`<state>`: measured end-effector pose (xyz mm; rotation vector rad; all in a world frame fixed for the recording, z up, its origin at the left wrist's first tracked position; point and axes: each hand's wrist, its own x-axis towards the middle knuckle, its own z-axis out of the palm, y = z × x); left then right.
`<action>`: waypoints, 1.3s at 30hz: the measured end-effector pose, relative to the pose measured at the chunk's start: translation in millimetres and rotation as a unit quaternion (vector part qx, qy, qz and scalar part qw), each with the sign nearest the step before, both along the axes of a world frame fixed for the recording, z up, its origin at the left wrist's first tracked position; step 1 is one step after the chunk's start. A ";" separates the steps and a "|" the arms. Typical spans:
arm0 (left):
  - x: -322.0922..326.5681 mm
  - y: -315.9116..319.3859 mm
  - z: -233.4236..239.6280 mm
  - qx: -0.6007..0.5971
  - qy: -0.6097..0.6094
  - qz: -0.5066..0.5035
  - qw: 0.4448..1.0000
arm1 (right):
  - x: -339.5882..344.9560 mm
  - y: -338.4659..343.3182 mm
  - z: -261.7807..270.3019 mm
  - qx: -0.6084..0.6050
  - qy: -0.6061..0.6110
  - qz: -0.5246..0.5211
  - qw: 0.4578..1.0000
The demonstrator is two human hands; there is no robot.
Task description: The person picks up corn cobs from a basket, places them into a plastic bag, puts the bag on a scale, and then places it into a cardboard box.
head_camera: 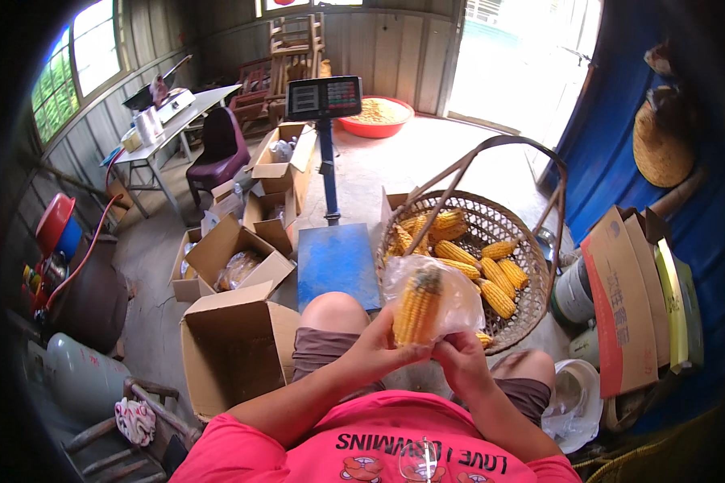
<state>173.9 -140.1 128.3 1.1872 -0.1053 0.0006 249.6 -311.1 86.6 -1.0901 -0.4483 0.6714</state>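
Note:
My left hand (386, 344) holds an ear of dried yellow corn (415, 311) from below, its darkened tip upward. A clear plastic bag (462, 302) lies around and behind the ear. My right hand (462, 356) pinches the bag's edge at the ear's lower right. Just beyond my hands, a woven bamboo basket (534, 302) with a tall handle holds several husked corn ears (496, 297). The blue platform (338, 259) of a weighing scale stands in front of my knees, with its keypad display (323, 98) on a post.
An empty cardboard box (235, 356) stands by my left knee; several open boxes (235, 256) beyond it hold bagged things. A white bucket (574, 404) with plastic in it is by my right knee. A red basin (377, 128) of kernels sits near the doorway.

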 end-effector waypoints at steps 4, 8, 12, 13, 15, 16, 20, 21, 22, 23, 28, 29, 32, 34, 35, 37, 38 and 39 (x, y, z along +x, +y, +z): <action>2.7 5.0 -31.2 0.094 -0.100 0.112 0.984 | -18.6 5.9 0.8 -0.102 -0.158 0.009 0.982; 10.2 16.4 -53.6 0.192 -0.144 0.166 0.957 | -26.6 15.6 15.3 -0.109 -0.197 0.057 0.973; -27.4 42.3 -42.8 0.099 -0.122 0.136 0.978 | -32.7 37.3 23.2 -0.077 -0.107 0.146 0.980; -37.5 48.5 -40.9 0.114 -0.120 0.136 0.977 | -34.9 45.7 27.2 -0.086 -0.111 0.177 0.974; -55.7 67.0 -38.7 0.183 -0.086 0.203 0.958 | -36.3 65.5 32.7 -0.101 -0.122 0.229 0.960; -62.9 77.5 -43.4 0.205 -0.082 0.231 0.947 | -33.0 70.9 26.1 -0.128 -0.142 0.246 0.950; -111.0 135.9 -73.3 0.134 -0.005 0.335 0.932 | -33.3 99.2 25.8 -0.155 -0.138 0.232 0.950; -127.7 153.6 -90.5 0.088 0.035 0.373 0.923 | -32.0 101.8 21.9 -0.165 -0.130 0.240 0.948; -143.4 168.4 -98.2 0.090 0.062 0.429 0.897 | -27.1 100.5 15.3 -0.176 -0.123 0.244 0.946; -160.5 185.4 -117.6 0.158 0.119 0.480 0.855 | -25.1 100.2 10.0 -0.186 -0.116 0.246 0.944; -208.9 247.6 -255.6 0.047 0.338 0.527 0.778 | -27.7 109.6 -13.7 -0.234 -0.076 0.224 0.943; -212.3 252.9 -284.9 0.014 0.363 0.520 0.773 | -27.2 111.3 -16.0 -0.246 -0.080 0.224 0.940; -198.8 257.2 -332.5 0.140 0.508 0.497 0.690 | -26.1 113.6 -21.1 -0.272 -0.085 0.213 0.935; -193.8 261.7 -405.4 0.141 0.536 0.488 0.674 | -26.0 113.4 -23.2 -0.287 -0.091 0.213 0.930; -193.6 263.9 -442.2 0.086 0.532 0.494 0.682 | -25.5 113.6 -23.7 -0.294 -0.094 0.213 0.927; -175.0 263.0 -452.1 0.028 0.559 0.459 0.690 | -23.5 110.7 -25.5 -0.307 -0.093 0.204 0.925; -167.2 261.0 -457.7 -0.002 0.573 0.440 0.692 | -21.9 107.8 -26.7 -0.312 -0.094 0.202 0.924; -171.4 259.7 -492.3 0.032 0.597 0.406 0.691 | -21.0 107.7 -25.7 -0.316 -0.097 0.210 0.920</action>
